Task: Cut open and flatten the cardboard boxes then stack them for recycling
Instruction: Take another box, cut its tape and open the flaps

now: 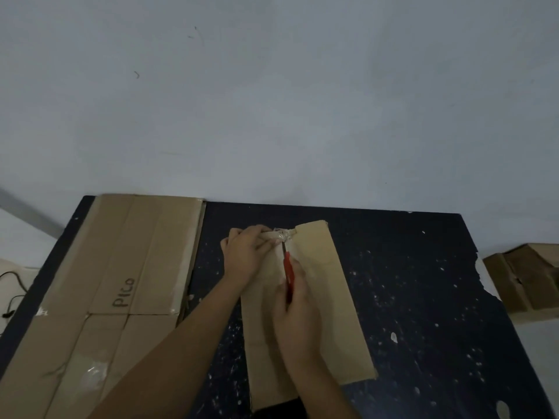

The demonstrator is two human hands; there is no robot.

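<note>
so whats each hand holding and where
Right hand grips the red cutter by its handle; left hand pinches the taped far end of the cardboard box.

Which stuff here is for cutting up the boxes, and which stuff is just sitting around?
For the job:
red cutter in the right hand
narrow box, left hand holding its taped end
flattened stack
box on the floor

Just there:
black cable
dark table

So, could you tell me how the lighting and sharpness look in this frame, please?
Head view: dim, flat light with no hard shadows; glare only on the clear tape by the left hand. The right hand and red cutter look soft, the flattened stack readable; the table edges splay from wide-angle distortion.
</note>
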